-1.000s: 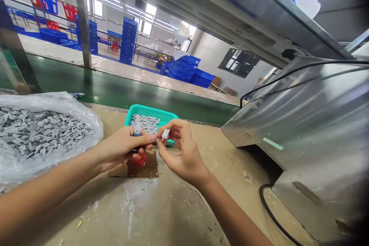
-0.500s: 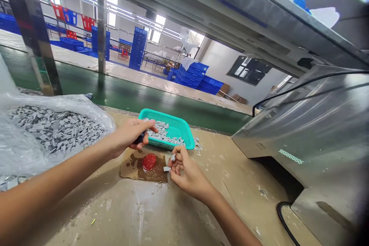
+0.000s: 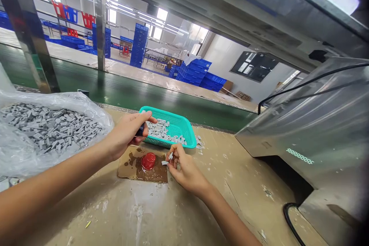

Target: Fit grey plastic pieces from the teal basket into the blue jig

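Observation:
My left hand (image 3: pixel 123 135) is closed around a dark handle-like object (image 3: pixel 140 130), mostly covered by the fingers, beside the near left corner of the green plastic basket (image 3: pixel 188 132). Its index finger reaches over the basket's left end. Pinched in my right hand (image 3: pixel 186 170) are small light-grey plastic pieces (image 3: pixel 165 163), just in front of the basket. Between and below the hands, a shiny red round object (image 3: pixel 148 161) sits on a wet piece of cardboard (image 3: pixel 127 171). Loose grey plastic parts (image 3: pixel 160 128) lie inside the basket.
A clear plastic bag (image 3: pixel 99 109) full of grey parts stands at the left. Behind the basket runs a green conveyor belt (image 3: pixel 123 96). A metal machine housing (image 3: pixel 314 123) rises at the right, with a black cable (image 3: pixel 288 219) by it. A metal post (image 3: pixel 34 46) stands left.
The view has shifted slightly. My right hand has turned a little and moved slightly up and left with the grey pieces. My left hand still grips the dark object.

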Motion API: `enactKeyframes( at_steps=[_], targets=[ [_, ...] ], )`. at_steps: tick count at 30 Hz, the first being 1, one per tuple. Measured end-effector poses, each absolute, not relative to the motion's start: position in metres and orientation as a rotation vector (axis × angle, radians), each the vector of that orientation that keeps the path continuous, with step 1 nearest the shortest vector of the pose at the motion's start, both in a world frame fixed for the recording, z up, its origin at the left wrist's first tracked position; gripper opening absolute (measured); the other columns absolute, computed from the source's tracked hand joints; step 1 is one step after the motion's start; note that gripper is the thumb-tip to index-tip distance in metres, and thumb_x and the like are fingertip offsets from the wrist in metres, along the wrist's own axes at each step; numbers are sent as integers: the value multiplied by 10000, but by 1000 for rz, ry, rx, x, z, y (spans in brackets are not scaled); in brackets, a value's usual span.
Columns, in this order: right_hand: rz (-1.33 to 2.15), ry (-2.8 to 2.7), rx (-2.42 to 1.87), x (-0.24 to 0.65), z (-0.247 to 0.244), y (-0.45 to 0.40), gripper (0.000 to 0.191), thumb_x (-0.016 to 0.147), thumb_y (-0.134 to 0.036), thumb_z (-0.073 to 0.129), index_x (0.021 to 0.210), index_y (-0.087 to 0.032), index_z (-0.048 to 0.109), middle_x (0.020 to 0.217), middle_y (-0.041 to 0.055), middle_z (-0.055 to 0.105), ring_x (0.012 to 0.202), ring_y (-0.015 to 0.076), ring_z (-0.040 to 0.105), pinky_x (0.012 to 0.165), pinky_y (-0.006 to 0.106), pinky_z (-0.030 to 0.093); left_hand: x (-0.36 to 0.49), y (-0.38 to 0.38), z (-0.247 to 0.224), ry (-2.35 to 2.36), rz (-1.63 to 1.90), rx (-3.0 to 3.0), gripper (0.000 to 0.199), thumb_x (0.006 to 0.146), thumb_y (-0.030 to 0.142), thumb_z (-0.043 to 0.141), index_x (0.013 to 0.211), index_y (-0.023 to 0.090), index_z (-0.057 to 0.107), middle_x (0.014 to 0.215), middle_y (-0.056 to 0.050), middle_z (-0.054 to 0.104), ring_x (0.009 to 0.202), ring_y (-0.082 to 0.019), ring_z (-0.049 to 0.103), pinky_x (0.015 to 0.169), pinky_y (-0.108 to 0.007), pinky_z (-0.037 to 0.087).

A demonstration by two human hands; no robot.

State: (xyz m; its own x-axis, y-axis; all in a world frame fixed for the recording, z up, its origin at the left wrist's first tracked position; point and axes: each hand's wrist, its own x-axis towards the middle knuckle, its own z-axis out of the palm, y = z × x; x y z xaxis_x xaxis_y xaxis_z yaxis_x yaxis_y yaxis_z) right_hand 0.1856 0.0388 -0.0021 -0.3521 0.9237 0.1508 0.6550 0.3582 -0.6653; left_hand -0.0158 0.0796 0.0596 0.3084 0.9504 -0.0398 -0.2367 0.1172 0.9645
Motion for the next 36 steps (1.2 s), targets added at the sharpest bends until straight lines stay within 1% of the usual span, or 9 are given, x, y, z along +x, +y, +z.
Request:
enactKeyframes(
  at_steps=[5,12,15,19,22,25,28,32,36],
  targets=[
    [674,-2054,-1348,185,-9,41,202,774,-105,421,908,-210,311,801,9,512,611,122,459,564,243,383,-15,80,63,889,953,1003,238,750,316,526,923,153,543,593,35,463,418,-38,319,401,-153,249],
    [651,-2072,-1344,191,-11,44,192,773,-100,416,893,-213,319,805,9,514,620,128,463,578,250,395,-14,78,60,934,883,1090,331,766,381,537,1040,201,492,670,42,479,462,-35,337,453,-150,293],
    [652,-2060,-1337,192,-14,45,211,763,-94,422,889,-221,310,802,6,516,619,132,466,572,248,395,-14,76,60,884,909,1043,291,787,250,484,1072,199,458,714,18,506,497,-49,390,459,-158,302],
    [655,-2064,-1357,192,-14,45,208,760,-87,421,880,-221,317,795,8,513,617,137,464,567,252,390,-12,76,59,814,919,997,341,779,86,403,1097,200,447,780,-8,534,557,-63,495,502,-165,355],
    [664,-2075,-1355,191,-12,43,216,758,-75,421,877,-222,316,793,6,512,613,135,465,563,248,383,-10,75,57,811,982,966,337,791,69,445,1092,222,451,845,-14,545,638,-80,573,600,-182,425],
    [682,-2090,-1333,191,-13,41,218,771,-79,422,888,-224,309,794,4,507,611,132,466,557,245,376,-10,75,55,804,1022,924,274,802,68,461,1035,211,454,862,-27,565,704,-106,619,662,-198,453],
    [699,-2091,-1322,192,-15,38,213,787,-89,421,901,-226,303,812,8,502,613,129,458,558,245,377,-10,74,56,784,1005,917,243,800,76,475,997,217,463,872,-25,581,724,-118,633,668,-208,466],
    [714,-2054,-1320,193,-14,34,234,771,-80,431,895,-224,294,807,7,499,607,126,458,552,242,381,-11,72,57,815,991,943,284,803,114,504,1039,270,475,924,-14,573,771,-131,634,646,-220,487],
    [721,-2097,-1319,194,-12,30,242,766,-64,429,897,-224,304,821,11,510,619,127,462,552,235,375,-12,72,55,807,1020,941,245,794,88,514,963,261,477,870,6,552,772,-121,631,641,-212,500]
  ],
)
